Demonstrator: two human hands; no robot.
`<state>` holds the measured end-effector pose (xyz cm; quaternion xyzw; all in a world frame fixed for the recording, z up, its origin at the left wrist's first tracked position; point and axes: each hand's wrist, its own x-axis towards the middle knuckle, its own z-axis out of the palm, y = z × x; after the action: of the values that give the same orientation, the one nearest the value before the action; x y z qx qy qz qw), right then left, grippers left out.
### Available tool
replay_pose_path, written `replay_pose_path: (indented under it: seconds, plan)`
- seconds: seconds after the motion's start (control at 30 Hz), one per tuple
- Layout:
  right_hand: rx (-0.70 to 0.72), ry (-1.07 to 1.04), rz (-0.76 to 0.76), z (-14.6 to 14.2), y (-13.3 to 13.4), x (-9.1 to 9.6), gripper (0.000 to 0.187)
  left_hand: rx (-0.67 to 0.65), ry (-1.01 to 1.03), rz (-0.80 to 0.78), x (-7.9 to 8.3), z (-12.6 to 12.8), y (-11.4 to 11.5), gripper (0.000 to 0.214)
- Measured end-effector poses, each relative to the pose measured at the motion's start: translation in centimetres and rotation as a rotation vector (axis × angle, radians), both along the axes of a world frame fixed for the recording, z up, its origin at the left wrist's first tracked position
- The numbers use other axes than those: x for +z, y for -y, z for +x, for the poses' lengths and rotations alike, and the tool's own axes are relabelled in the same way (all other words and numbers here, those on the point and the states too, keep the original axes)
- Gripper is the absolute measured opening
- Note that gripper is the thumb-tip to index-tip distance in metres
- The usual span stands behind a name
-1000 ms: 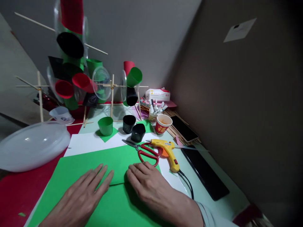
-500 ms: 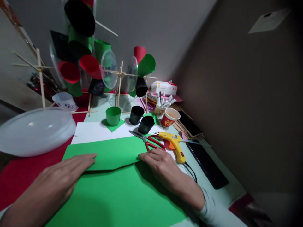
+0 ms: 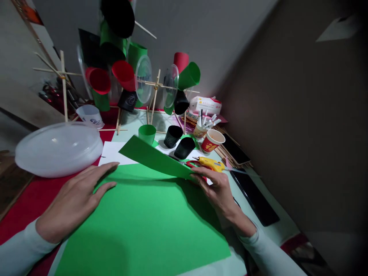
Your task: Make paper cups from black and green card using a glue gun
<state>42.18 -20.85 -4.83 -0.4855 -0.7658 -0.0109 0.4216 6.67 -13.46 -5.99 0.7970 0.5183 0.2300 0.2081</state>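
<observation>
A large green paper sheet (image 3: pixel 149 218) lies across the table in front of me. My right hand (image 3: pixel 218 189) pinches the right end of a green paper strip (image 3: pixel 152 159), whose left end is raised in the air above the sheet's far side. My left hand (image 3: pixel 76 191) rests at the sheet's left edge, thumb and fingers apart, holding nothing. Just beyond my right fingers lie red-handled scissors (image 3: pixel 191 164), partly hidden by the strip and hand, and a yellow glue gun (image 3: pixel 211 163). White paper (image 3: pixel 112 152) shows behind the green sheet.
Farther back stand a green cup (image 3: pixel 147 134), a black cup (image 3: pixel 173 136) and a tipped black cup (image 3: pixel 184 148). A red paper cup (image 3: pixel 212 141) is right of them. Stick frames (image 3: pixel 155 94) carry colored cups. A clear plastic lid (image 3: pixel 59 149) sits left; a black phone (image 3: pixel 254 197) lies right.
My right hand has lifted the green strip off the sheet and moved slightly right. My left hand has come off the strip and opened its thumb away from the fingers. The view has shifted.
</observation>
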Motion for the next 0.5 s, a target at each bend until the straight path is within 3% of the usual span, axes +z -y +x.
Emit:
replay_pose_path:
  seconds: [0.13, 0.27, 0.33, 0.43, 0.5]
  plan:
    - [-0.015, -0.044, 0.116, 0.3, 0.3, 0.9, 0.013, -0.027, 0.06, -0.035, -0.3, 0.2, -0.1, 0.066]
    - [0.041, 0.01, 0.22, -0.3, 1.7, 1.6, 0.019, 0.067, 0.167, -0.05, -0.1, 0.1, 0.5, 0.066]
    - [0.105, 0.113, 0.255, -0.8, 2.9, 1.8, 0.022, 0.104, 0.365, -0.24, 0.0, 0.0, 1.0, 0.063]
    - [0.196, 0.36, 0.241, -1.5, 4.8, 2.1, 0.033, 0.129, 0.69, -0.694, -0.5, 0.1, 1.5, 0.064]
    - [0.206, 0.447, 0.247, -1.9, 5.8, 2.1, 0.038, 0.113, 0.668, -0.805, -1.1, 0.5, 1.8, 0.067]
